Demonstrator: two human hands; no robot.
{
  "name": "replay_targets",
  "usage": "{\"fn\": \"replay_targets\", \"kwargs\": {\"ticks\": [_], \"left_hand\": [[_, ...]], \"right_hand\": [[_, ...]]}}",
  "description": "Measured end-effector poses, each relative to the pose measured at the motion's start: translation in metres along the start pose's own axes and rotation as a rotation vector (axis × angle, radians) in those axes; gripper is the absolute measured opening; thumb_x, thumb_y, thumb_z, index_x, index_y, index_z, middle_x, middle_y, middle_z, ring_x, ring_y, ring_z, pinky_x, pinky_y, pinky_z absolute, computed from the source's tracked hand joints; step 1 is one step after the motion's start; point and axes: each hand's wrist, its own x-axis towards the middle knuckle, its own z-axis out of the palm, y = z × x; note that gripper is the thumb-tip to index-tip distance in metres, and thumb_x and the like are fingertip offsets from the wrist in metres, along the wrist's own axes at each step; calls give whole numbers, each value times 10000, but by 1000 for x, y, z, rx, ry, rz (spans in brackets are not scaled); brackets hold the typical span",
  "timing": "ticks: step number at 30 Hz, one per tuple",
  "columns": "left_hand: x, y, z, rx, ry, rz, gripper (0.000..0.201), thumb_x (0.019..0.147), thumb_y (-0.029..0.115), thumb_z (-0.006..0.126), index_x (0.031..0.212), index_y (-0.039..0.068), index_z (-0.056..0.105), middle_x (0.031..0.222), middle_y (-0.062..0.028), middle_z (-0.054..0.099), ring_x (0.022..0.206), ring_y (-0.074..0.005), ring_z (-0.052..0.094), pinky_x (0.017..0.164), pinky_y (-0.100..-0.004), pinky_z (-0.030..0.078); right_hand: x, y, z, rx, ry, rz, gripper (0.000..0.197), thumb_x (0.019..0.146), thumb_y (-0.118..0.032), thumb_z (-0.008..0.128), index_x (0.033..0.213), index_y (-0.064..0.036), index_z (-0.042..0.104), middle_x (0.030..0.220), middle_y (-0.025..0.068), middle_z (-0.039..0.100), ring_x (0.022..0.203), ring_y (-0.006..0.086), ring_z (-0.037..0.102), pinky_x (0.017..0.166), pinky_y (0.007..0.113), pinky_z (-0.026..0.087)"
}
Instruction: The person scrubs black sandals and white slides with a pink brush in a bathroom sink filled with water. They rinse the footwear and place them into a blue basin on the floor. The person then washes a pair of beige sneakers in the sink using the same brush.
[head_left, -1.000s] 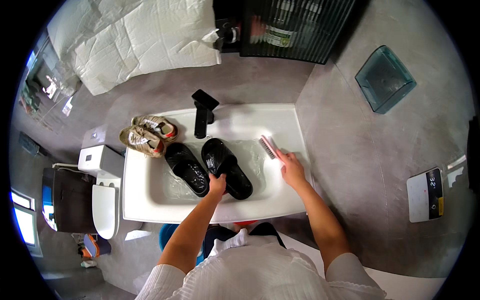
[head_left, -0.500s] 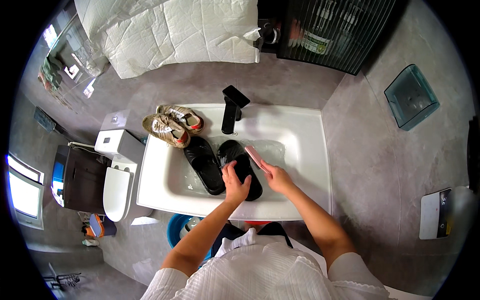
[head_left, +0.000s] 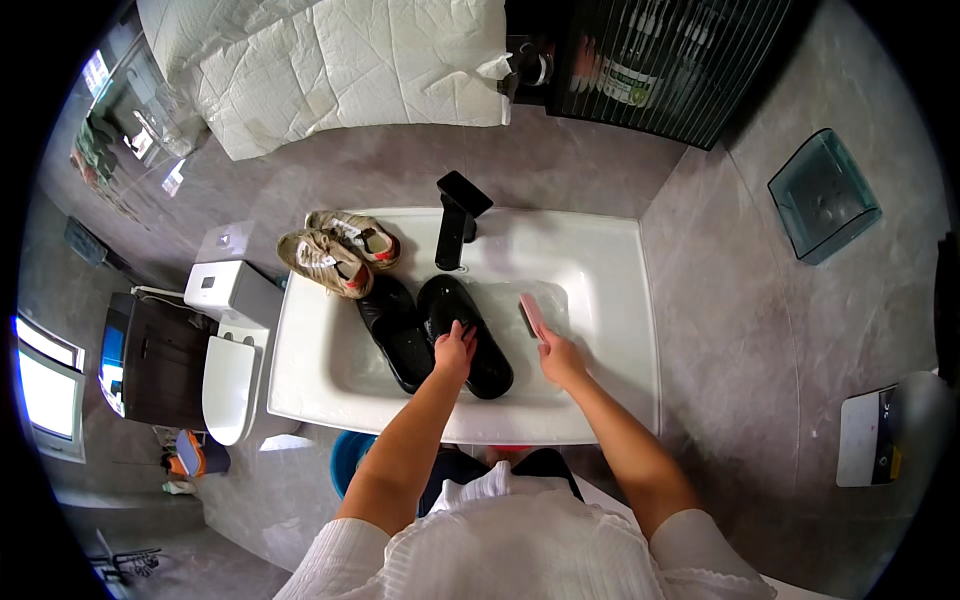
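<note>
Two black slippers lie side by side in the white sink, which has shallow water in it. My left hand [head_left: 456, 352] grips the right-hand slipper [head_left: 484, 358] near its middle, fingers bent over the surface; what its fingertips do is partly hidden. Beside it lies the left-hand slipper [head_left: 400, 338], slightly tilted and partly behind my left hand. In my right hand [head_left: 560, 358] is a pink brush [head_left: 530, 312] with dark bristles, held over the water to the right of the slippers and apart from them.
A pair of tan sneakers [head_left: 340, 252] rests on the far left corner of the sink [head_left: 610, 405]. A black faucet [head_left: 456, 225] stands at the sink's back edge. Left of the sink is a toilet [head_left: 229, 385]; a blue basin [head_left: 350, 458] sits below the front edge.
My right hand has swung the brush away from the slipper, to the right. My left hand has closed on the right-hand slipper, which now looks turned a little. The view has shifted slightly.
</note>
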Motion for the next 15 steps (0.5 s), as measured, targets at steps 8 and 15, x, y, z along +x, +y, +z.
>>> {"fn": "replay_targets", "kwargs": {"ticks": [8,15], "left_hand": [[24,-8,-17,131,-98,-7,209,1002,236,514,977,30,540,1130,-105,631,1105,-199,602,854,-292,479],[-4,6,10,67,-115,-102,252,1011,266,486,1102,33,518,1244,-76,611,1229,-215,533,1020,-348,393]], "right_hand": [[-3,-61,13,315,42,-489,358,933,-186,585,1290,-182,598,890,181,662,804,342,646,727,411,501],[27,-74,-23,17,0,-402,353,935,-217,553,1283,-259,599,945,167,640,864,373,624,734,442,503]]}}
